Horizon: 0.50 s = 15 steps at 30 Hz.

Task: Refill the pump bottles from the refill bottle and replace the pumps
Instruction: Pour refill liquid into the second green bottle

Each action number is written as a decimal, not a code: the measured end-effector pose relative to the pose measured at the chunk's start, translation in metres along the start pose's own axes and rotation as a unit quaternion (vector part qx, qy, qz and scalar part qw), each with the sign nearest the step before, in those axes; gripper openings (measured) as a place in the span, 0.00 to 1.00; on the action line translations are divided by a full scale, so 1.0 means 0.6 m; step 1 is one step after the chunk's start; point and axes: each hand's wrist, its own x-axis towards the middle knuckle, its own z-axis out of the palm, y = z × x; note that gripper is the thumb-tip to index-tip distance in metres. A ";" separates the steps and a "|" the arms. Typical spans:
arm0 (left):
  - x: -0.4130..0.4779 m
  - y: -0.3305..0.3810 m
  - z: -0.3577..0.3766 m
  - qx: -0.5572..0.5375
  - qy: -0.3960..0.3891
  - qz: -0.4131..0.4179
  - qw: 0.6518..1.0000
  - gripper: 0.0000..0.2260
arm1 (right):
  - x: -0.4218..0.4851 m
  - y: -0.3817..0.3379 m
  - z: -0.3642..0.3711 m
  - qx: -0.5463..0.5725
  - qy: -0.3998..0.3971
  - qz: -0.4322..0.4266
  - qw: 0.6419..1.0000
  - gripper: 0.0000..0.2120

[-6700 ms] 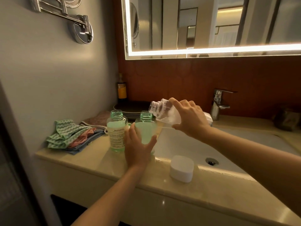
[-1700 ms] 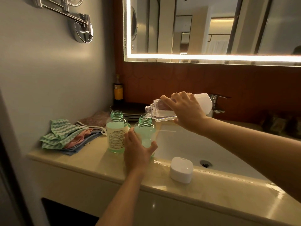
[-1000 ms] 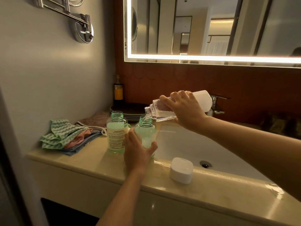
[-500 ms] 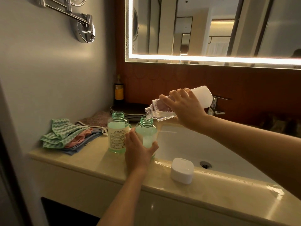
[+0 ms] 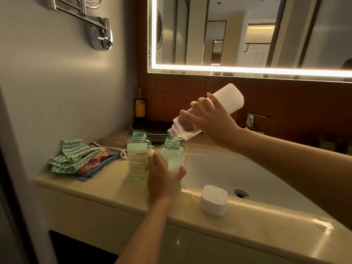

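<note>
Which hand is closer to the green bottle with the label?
Left. The left hand grips the other green bottle right beside the labelled bottle; the right hand holds the refill bottle higher up.

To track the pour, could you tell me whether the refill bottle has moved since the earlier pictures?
Yes. The refill bottle has tipped steeper: its base, earlier level with the faucet, now stands above it.
</note>
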 end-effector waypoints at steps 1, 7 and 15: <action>0.000 -0.001 0.000 0.001 -0.001 0.001 1.000 0.36 | 0.002 0.001 -0.001 -0.008 0.005 -0.008 1.000 0.36; 0.001 -0.003 0.002 0.006 0.003 0.003 1.000 0.37 | 0.008 0.005 -0.004 -0.023 0.045 -0.026 0.998 0.34; -0.001 0.001 0.001 0.029 0.005 -0.018 0.999 0.38 | -0.016 -0.015 -0.002 0.168 -0.075 0.096 0.978 0.33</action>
